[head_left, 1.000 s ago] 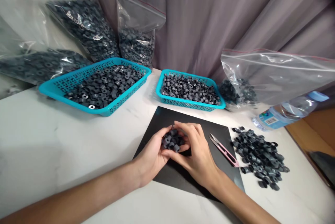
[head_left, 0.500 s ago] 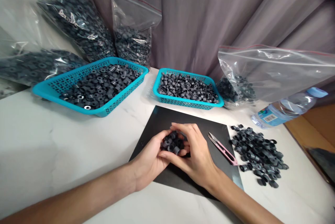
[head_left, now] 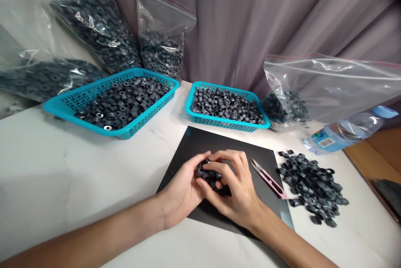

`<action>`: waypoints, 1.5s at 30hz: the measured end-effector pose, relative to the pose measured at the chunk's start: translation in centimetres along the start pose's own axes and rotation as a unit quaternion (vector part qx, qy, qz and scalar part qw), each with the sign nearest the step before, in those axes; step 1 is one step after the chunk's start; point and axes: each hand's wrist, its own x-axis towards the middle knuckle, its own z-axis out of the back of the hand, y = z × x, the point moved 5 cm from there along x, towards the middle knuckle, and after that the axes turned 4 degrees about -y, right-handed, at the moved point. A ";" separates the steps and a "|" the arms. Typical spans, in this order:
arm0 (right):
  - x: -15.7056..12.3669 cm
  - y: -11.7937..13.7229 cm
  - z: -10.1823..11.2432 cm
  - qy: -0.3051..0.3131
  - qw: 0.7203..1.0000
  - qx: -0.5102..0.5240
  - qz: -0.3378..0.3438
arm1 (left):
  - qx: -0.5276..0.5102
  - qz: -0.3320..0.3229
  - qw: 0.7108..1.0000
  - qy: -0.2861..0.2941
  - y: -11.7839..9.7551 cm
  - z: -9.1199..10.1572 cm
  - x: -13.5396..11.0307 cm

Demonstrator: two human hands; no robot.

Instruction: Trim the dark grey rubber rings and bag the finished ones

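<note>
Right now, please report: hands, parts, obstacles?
Left hand and right hand cupped around small pile of dark rings on black mat. Pink snips lie beside right hand, apart.

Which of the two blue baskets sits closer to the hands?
The smaller blue basket, just behind the black mat; the larger one sits farther off to the left.

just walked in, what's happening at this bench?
A person's left hand and right hand are cupped together around a small clump of dark rubber rings over a black mat. Pink snips lie on the mat by the right hand, untouched. A loose ring pile sits to the right, two teal baskets of rings behind, with clear bags of more around them.
</note>
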 end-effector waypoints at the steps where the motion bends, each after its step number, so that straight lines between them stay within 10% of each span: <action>1: 0.0 0.1 0.0 -0.003 1.000 -0.003 0.004 | 0.002 0.003 1.000 0.004 0.2 0.0 -0.1; 31: -0.2 0.9 0.6 -0.011 0.997 0.043 0.065 | 0.036 0.069 0.997 -0.029 1.4 0.1 0.2; 45: -3.0 -2.6 3.2 -0.081 0.940 0.214 -0.252 | 0.341 -0.091 0.932 0.081 -1.5 -1.3 -0.1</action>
